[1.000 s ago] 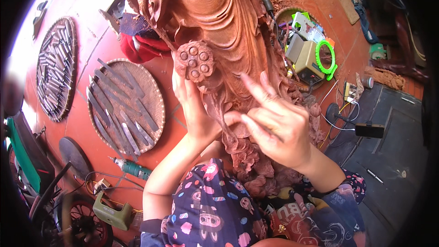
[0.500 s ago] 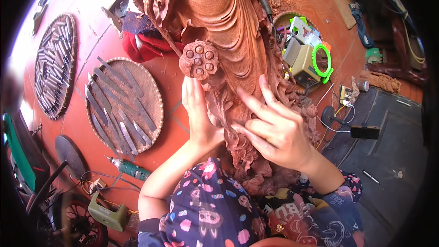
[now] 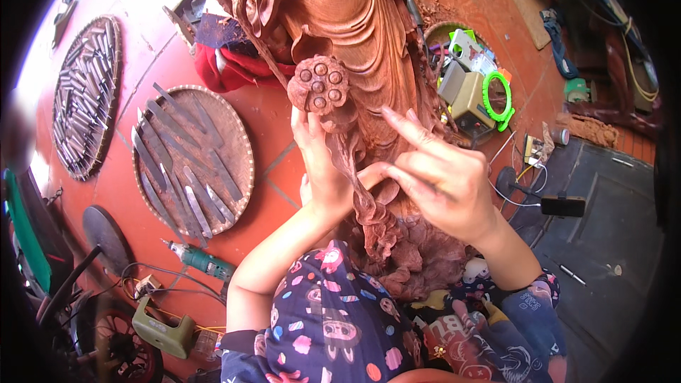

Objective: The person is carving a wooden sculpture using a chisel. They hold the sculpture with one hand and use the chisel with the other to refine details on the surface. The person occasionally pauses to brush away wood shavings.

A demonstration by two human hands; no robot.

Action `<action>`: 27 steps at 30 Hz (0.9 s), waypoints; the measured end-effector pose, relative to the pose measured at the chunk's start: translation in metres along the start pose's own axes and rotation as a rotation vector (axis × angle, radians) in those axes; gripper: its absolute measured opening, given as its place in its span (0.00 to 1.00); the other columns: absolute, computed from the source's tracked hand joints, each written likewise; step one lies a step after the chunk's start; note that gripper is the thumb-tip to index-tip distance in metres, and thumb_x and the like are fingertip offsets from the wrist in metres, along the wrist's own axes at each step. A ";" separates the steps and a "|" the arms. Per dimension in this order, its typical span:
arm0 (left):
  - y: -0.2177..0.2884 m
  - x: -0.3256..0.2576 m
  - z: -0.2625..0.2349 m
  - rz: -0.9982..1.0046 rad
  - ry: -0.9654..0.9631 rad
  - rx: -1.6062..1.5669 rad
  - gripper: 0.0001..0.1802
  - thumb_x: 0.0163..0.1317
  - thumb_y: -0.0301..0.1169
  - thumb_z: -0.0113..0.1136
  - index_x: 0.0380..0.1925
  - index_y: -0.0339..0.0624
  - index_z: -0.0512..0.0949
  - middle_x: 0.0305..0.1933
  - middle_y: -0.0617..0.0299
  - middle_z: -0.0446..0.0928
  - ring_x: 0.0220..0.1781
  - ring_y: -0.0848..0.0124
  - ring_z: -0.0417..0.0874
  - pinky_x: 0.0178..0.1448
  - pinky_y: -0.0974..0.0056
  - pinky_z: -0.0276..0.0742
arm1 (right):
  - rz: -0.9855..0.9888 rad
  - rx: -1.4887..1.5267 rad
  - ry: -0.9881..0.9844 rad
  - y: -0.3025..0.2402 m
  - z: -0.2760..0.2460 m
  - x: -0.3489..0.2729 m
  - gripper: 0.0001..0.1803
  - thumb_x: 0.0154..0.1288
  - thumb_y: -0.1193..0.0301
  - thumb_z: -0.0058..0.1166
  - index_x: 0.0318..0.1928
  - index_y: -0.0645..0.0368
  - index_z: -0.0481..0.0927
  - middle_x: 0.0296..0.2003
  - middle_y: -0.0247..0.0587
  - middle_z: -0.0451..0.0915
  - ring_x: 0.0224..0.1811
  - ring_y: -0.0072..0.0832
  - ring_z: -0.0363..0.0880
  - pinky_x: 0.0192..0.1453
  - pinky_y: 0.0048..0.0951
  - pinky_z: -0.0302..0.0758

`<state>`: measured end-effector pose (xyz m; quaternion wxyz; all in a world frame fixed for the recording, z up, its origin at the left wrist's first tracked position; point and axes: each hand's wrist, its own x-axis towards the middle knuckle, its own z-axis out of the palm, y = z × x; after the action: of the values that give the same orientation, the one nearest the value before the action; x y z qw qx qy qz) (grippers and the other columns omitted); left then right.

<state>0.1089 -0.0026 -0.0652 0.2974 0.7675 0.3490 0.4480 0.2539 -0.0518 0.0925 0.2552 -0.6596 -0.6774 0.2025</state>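
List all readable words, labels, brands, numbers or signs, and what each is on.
Dark printed garment: large pale lettering, partly lost in folds; wording not copied here.
Blue sleeve: small pale marks, too small to read.
Olive-green housing, teal power tool and beige box: any markings too small or blurred to read.
Carved wooden statue: no lettering seen.

Draped statue: reddish-brown wood, smooth, soft sheen; carved lotus pod matt, finely rough. Knife blades: grey metal, some bright, in woven basketry tray. Chisels: shiny metal. Ring: glossy green plastic. Floor tiles: smooth, reddish. Heap: soft red cloth, matt
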 end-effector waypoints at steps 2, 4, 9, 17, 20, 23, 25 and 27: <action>-0.004 -0.003 -0.012 0.001 -0.090 -0.143 0.76 0.42 0.63 0.78 0.76 0.27 0.44 0.77 0.28 0.46 0.78 0.33 0.50 0.78 0.38 0.51 | -0.037 -0.062 -0.083 0.000 -0.001 -0.011 0.08 0.64 0.68 0.65 0.29 0.56 0.84 0.65 0.48 0.77 0.55 0.53 0.84 0.59 0.40 0.83; -0.004 -0.002 -0.024 0.027 -0.123 -0.181 0.72 0.43 0.63 0.78 0.74 0.27 0.48 0.75 0.31 0.50 0.77 0.38 0.55 0.77 0.41 0.55 | -0.098 -0.153 -0.093 0.002 0.006 -0.015 0.08 0.65 0.67 0.64 0.29 0.56 0.83 0.65 0.48 0.77 0.54 0.54 0.85 0.59 0.39 0.83; 0.005 0.012 0.001 -0.126 0.149 -0.168 0.68 0.41 0.61 0.80 0.72 0.33 0.52 0.71 0.41 0.53 0.72 0.44 0.61 0.72 0.44 0.63 | 0.078 0.068 -0.006 0.004 0.000 -0.001 0.07 0.64 0.71 0.63 0.29 0.58 0.82 0.64 0.54 0.77 0.50 0.49 0.87 0.61 0.41 0.82; -0.003 0.019 -0.018 0.033 0.057 -0.154 0.62 0.37 0.59 0.83 0.64 0.30 0.62 0.60 0.42 0.63 0.62 0.47 0.67 0.65 0.47 0.67 | -0.001 -0.085 -0.034 0.003 0.010 -0.007 0.08 0.64 0.68 0.63 0.30 0.59 0.82 0.62 0.53 0.79 0.51 0.52 0.87 0.58 0.39 0.83; 0.000 0.020 -0.004 -0.089 0.129 -0.217 0.62 0.37 0.59 0.83 0.63 0.32 0.61 0.55 0.46 0.62 0.60 0.48 0.67 0.65 0.48 0.68 | 0.017 -0.014 0.050 0.001 0.008 0.000 0.06 0.64 0.70 0.63 0.32 0.58 0.84 0.60 0.58 0.80 0.48 0.53 0.87 0.62 0.39 0.81; 0.005 0.017 -0.016 -0.010 0.021 -0.176 0.63 0.36 0.59 0.83 0.65 0.32 0.61 0.60 0.42 0.62 0.62 0.47 0.67 0.67 0.48 0.67 | -0.081 -0.136 -0.053 0.000 0.003 -0.008 0.06 0.64 0.69 0.63 0.32 0.59 0.85 0.59 0.57 0.80 0.48 0.52 0.87 0.63 0.40 0.81; 0.002 0.020 -0.024 0.053 -0.026 -0.145 0.64 0.35 0.58 0.84 0.66 0.32 0.60 0.62 0.41 0.61 0.63 0.47 0.67 0.68 0.48 0.67 | -0.107 -0.155 -0.100 0.000 0.002 -0.009 0.07 0.64 0.69 0.64 0.32 0.59 0.85 0.58 0.57 0.81 0.49 0.51 0.87 0.62 0.41 0.81; -0.006 0.019 -0.021 0.054 -0.008 -0.156 0.65 0.35 0.57 0.84 0.67 0.32 0.60 0.64 0.40 0.61 0.64 0.46 0.66 0.67 0.47 0.67 | -0.053 -0.098 -0.085 0.004 0.007 -0.007 0.07 0.64 0.69 0.64 0.33 0.59 0.86 0.58 0.56 0.81 0.50 0.51 0.87 0.60 0.42 0.82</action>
<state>0.0959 0.0190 -0.0516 0.3455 0.7529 0.2911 0.4787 0.2524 -0.0585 0.0837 0.1989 -0.6437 -0.7140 0.1902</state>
